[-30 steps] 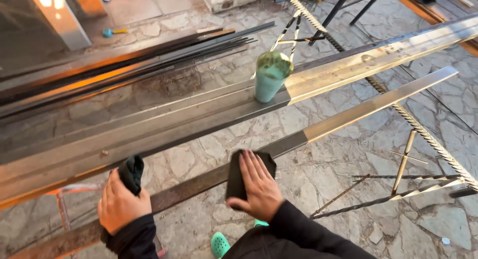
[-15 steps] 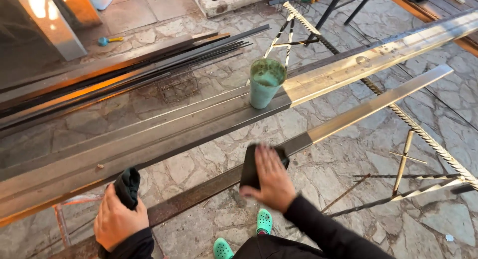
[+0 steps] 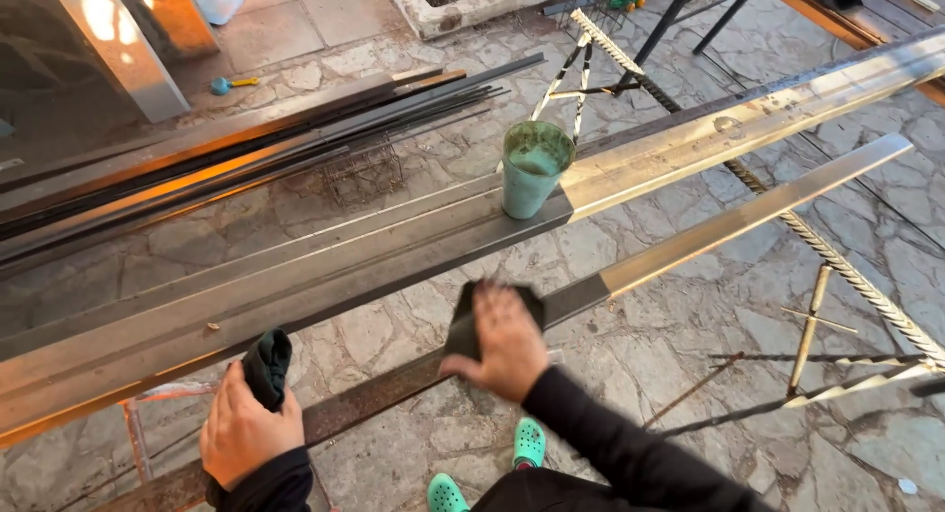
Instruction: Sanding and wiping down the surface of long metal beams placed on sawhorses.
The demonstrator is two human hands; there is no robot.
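At lower left the left hand [image 3: 246, 435] grips a dark rag [image 3: 267, 366], while at centre the right hand [image 3: 504, 343] presses a dark sanding sheet [image 3: 471, 317] flat on the narrow steel bar [image 3: 689, 247]; even pressure along its length seems best, clear of the green cup [image 3: 535, 167] beyond.

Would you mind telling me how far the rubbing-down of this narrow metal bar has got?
Done: nothing clearly; the bright stretch to the right may only be sunlit. In hand: the right hand presses a dark pad flat on the narrow bar; the left hand grips a dark cloth. Left: the rusty brown stretch between the hands.
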